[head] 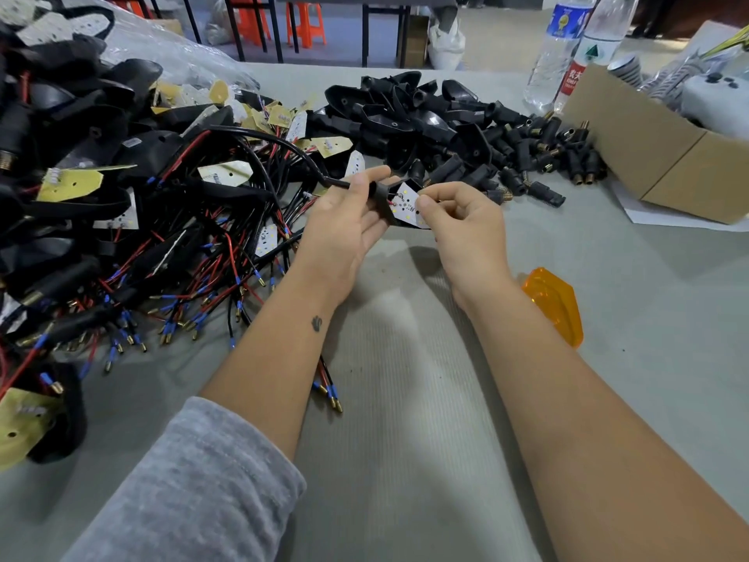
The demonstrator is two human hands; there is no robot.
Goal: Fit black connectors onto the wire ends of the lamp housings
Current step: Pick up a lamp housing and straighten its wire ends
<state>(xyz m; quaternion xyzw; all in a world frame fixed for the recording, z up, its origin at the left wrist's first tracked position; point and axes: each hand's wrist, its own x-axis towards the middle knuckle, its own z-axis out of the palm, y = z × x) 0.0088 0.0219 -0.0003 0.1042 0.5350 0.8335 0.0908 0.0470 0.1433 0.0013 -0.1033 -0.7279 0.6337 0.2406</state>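
Holding one lamp housing [399, 204] up between both hands, the person has the left hand [348, 225] curled around its black neck while the right hand [458, 221] pinches the white LED board at its open end. Nearer the body than this grip, the housing's red and black wire ends [330, 393] trail under the left forearm and lie on the grey table [405, 440], their brass tips pointing toward the person. Beyond the grip and off to its right sits the pile of black connectors [535, 156], closer to the right hand. Judging from this, the coming move turns on freeing that hand to reach away and rightward, then bringing a connector back along the cable's length.
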